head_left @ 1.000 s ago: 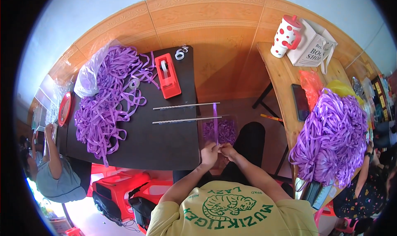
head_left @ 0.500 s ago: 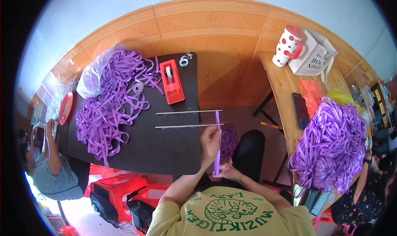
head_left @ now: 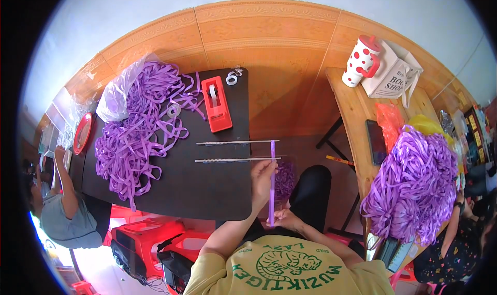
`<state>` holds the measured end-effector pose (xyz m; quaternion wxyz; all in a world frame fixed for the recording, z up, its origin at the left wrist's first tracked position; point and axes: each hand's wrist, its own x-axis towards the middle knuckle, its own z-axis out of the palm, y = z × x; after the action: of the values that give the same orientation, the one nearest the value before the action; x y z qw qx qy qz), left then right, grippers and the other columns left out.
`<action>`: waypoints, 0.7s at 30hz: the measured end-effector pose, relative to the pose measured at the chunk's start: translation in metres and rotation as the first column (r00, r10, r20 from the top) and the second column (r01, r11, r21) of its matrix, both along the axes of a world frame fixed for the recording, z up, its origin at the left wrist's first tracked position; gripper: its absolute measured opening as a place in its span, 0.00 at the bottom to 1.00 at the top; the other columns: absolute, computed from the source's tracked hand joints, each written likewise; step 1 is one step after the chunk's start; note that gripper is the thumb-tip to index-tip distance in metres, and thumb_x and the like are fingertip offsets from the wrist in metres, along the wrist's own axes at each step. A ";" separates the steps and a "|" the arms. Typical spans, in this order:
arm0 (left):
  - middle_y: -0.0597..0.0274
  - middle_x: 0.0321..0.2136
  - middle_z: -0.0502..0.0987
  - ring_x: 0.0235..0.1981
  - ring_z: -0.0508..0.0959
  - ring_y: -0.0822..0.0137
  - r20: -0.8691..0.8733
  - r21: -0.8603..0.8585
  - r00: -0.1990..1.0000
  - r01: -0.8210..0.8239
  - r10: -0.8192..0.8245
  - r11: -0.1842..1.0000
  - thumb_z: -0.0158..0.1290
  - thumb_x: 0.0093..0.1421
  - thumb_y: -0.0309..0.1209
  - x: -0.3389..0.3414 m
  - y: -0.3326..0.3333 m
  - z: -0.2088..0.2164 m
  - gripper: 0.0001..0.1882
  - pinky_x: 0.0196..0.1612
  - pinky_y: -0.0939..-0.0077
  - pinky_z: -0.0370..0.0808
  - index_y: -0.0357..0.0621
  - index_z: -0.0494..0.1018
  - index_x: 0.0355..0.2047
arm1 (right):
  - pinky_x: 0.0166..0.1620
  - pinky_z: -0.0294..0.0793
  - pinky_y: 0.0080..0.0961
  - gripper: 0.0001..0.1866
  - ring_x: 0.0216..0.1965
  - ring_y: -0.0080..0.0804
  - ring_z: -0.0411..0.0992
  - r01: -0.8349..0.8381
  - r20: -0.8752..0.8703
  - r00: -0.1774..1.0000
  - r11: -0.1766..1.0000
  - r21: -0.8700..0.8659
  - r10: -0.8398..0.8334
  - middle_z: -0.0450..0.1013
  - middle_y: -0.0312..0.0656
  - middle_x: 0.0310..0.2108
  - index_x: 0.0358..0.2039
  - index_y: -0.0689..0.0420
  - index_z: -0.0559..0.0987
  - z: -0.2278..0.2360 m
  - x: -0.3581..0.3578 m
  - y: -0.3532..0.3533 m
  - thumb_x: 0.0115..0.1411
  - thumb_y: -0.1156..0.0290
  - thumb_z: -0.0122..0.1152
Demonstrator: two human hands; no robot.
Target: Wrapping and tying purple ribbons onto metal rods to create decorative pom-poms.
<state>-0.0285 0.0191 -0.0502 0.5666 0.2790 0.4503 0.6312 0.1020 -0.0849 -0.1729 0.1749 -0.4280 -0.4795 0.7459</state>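
A flat purple ribbon point(head_left: 272, 195) runs from two thin metal rods point(head_left: 237, 160) down toward my lap. The rods stick out past the right edge of the dark table. Just below the nearer rod, my left hand point(head_left: 262, 177) pinches the ribbon between thumb and fingers. Lower down, close to my body, my right hand point(head_left: 286, 219) has its fingers closed on the ribbon's lower end. Between the hands the strip hangs nearly straight. Behind it, below table height, sits a clear container point(head_left: 285, 180) with purple ribbon in it.
A purple ribbon heap point(head_left: 135, 139) and a red tape dispenser point(head_left: 216, 104) lie on the dark table point(head_left: 207, 191). On the wooden table point(head_left: 357, 119) are another ribbon bundle point(head_left: 414, 186), a phone point(head_left: 376, 142) and a dotted tumbler point(head_left: 361, 62). Other people sit at both sides.
The right hand has shifted slightly down with the ribbon's lower end. The ribbon now looks narrower and straighter. The left hand stays just under the nearer rod.
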 end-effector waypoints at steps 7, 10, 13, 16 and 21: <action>0.66 0.25 0.75 0.25 0.73 0.76 0.034 -0.030 0.995 -0.088 0.089 0.996 0.50 0.62 0.31 0.011 -0.013 0.015 0.07 0.29 0.83 0.69 0.39 0.73 0.34 | 0.31 0.61 0.16 0.10 0.25 0.15 0.61 0.060 -0.014 0.998 0.998 0.002 -0.060 0.67 0.28 0.19 0.21 0.58 0.75 0.015 -0.004 0.003 0.50 0.69 0.68; 0.66 0.24 0.74 0.22 0.72 0.77 0.050 -0.021 0.992 -0.114 0.115 0.993 0.50 0.63 0.31 0.018 -0.016 0.024 0.07 0.27 0.84 0.68 0.40 0.72 0.32 | 0.33 0.64 0.15 0.07 0.28 0.16 0.66 0.036 0.095 0.994 0.992 0.121 -0.047 0.71 0.30 0.23 0.25 0.59 0.77 0.012 0.000 0.005 0.50 0.71 0.67; 0.67 0.23 0.74 0.21 0.71 0.77 0.100 -0.022 0.985 -0.136 0.138 0.990 0.50 0.63 0.31 0.021 -0.019 0.032 0.07 0.25 0.86 0.67 0.40 0.72 0.31 | 0.35 0.67 0.15 0.07 0.31 0.19 0.71 0.129 0.016 0.991 0.985 0.115 -0.131 0.75 0.32 0.26 0.30 0.60 0.78 0.018 0.002 0.006 0.52 0.71 0.64; 0.66 0.22 0.74 0.21 0.71 0.77 0.109 -0.010 0.981 -0.163 0.163 0.987 0.50 0.63 0.30 0.023 -0.021 0.037 0.07 0.25 0.86 0.67 0.39 0.72 0.31 | 0.34 0.70 0.16 0.09 0.32 0.22 0.74 0.178 0.069 0.982 0.984 0.011 -0.178 0.76 0.35 0.28 0.33 0.59 0.79 0.017 0.008 0.006 0.57 0.67 0.60; 0.66 0.23 0.74 0.22 0.72 0.77 0.094 -0.009 0.980 -0.177 0.177 0.984 0.51 0.62 0.29 0.024 -0.025 0.044 0.06 0.25 0.86 0.67 0.40 0.72 0.31 | 0.33 0.70 0.16 0.14 0.28 0.20 0.73 0.520 0.038 0.853 0.854 0.013 -0.520 0.76 0.35 0.28 0.35 0.58 0.79 0.030 0.019 0.020 0.62 0.60 0.55</action>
<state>-0.0046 -0.0054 -0.0064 0.5290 0.2077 0.4462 0.6914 0.1214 -0.0649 -0.1430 0.3606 -0.5564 -0.3504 0.6615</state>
